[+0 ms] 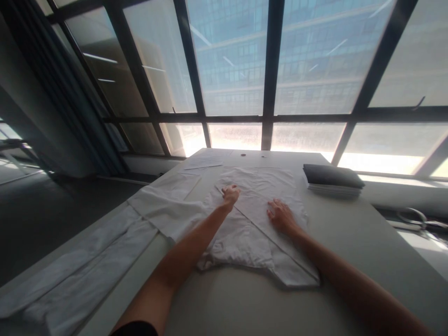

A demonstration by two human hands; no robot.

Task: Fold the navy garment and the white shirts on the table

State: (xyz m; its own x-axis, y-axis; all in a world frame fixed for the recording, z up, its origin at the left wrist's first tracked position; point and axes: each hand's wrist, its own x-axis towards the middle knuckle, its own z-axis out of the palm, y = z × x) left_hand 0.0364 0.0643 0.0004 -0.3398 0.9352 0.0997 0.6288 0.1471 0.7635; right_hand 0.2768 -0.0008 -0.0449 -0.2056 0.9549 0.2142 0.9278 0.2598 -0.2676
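A white long-sleeved garment lies spread on the white table, its body in the middle. One sleeve is folded diagonally across it, the cuff end pointing to the lower right. Another stretch of white cloth reaches out to the left. At the upper end of the diagonal fold is my left hand, its fingers curled in on the cloth. What exactly lies between those fingers is too small to see clearly. My right hand rests flat on the right part of the garment, fingers spread.
More white cloth lies along the table's left edge. Thin white sheets lie at the back left. A dark folded stack with white layers beneath sits at the back right. Tall windows stand behind the table; a metal ring-shaped object is beyond its right edge.
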